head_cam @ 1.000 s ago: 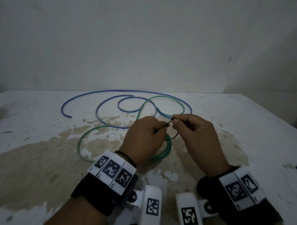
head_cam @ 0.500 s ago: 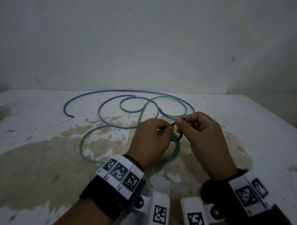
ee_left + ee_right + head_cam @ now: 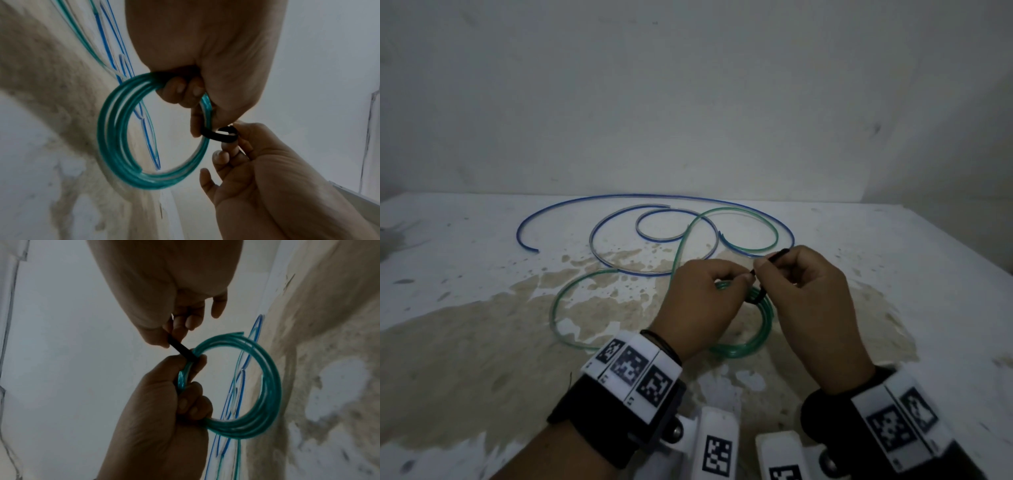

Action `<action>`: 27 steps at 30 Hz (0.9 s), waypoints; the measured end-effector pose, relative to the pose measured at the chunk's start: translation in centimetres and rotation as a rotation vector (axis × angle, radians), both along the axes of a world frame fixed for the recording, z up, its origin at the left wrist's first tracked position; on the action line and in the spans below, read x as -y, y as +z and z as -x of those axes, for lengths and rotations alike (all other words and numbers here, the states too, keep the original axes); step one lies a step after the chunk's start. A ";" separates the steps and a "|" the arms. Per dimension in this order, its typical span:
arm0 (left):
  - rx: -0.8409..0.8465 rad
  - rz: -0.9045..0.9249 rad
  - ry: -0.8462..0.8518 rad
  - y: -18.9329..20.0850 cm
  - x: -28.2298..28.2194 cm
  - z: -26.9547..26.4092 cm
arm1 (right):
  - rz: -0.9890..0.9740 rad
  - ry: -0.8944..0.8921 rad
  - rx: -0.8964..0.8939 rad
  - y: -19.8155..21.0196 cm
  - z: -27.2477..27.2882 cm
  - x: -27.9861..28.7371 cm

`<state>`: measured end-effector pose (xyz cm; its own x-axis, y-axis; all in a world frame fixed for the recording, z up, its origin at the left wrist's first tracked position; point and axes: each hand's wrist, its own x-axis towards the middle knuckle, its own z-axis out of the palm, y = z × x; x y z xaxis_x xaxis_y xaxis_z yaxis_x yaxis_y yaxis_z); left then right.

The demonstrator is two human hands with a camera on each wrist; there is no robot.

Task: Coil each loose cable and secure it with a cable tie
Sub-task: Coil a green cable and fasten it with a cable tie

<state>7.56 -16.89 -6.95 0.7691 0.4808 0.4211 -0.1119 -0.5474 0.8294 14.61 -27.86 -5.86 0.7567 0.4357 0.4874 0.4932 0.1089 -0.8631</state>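
A green cable coil (image 3: 753, 339), glossy translucent tubing wound into several round turns, is held just above the bench (image 3: 893, 274) by the left hand (image 3: 698, 308). In the left wrist view the coil (image 3: 115, 142) is seen as a tight ring of stacked loops, gripped at its upper side by curled fingers (image 3: 180, 91). A black cable tie (image 3: 756, 294), a thin flat matte strip, is looped around the bundled turns next to the left thumb. Its free tail (image 3: 779, 255) is pinched by the right hand (image 3: 811, 308) between thumb and forefinger, and is drawn up and away from the coil. In the right wrist view the tie (image 3: 180, 350) is seen as a straight dark band running from the right fingertips (image 3: 176, 331) down to the coil (image 3: 267, 402), where the left hand (image 3: 160, 418) is wrapped round the tubing. The left grip is closed on the coil; the right grip is pinched on the tie.

A loose green cable (image 3: 571, 301) is trailed from the coil across the bench in an open curve. A blue cable (image 3: 654, 197), thin and glossy, is spread in wide spiralling arcs at the far side. The bench top is white, rough and blotched with tan stains (image 3: 482, 342). Black wrist straps with white coded marker blocks (image 3: 633, 370) are worn on both wrists.
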 end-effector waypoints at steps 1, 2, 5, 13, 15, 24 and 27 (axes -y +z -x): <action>0.030 -0.022 0.007 -0.1 0.0 0.0 | 0.004 0.034 -0.022 0.1 0.0 0.0; 0.057 -0.054 0.009 -0.1 0.1 -0.1 | 0.018 0.062 -0.042 0.1 0.1 0.1; 0.093 -0.151 0.023 -0.4 0.3 -0.2 | 0.067 0.085 -0.067 0.0 -0.4 0.4; -0.032 0.167 -0.024 0.4 0.6 -0.2 | 0.108 -0.009 0.046 -0.2 -0.7 0.5; -0.029 0.248 -0.069 0.8 0.8 0.1 | 0.115 -0.030 0.070 -0.2 -0.7 0.5; 0.030 0.236 -0.062 0.9 1.0 0.4 | 0.135 -0.067 0.186 -0.1 -1.1 0.8; 0.022 0.242 -0.065 0.9 0.9 0.4 | 0.153 -0.066 0.352 -0.3 -1.2 0.6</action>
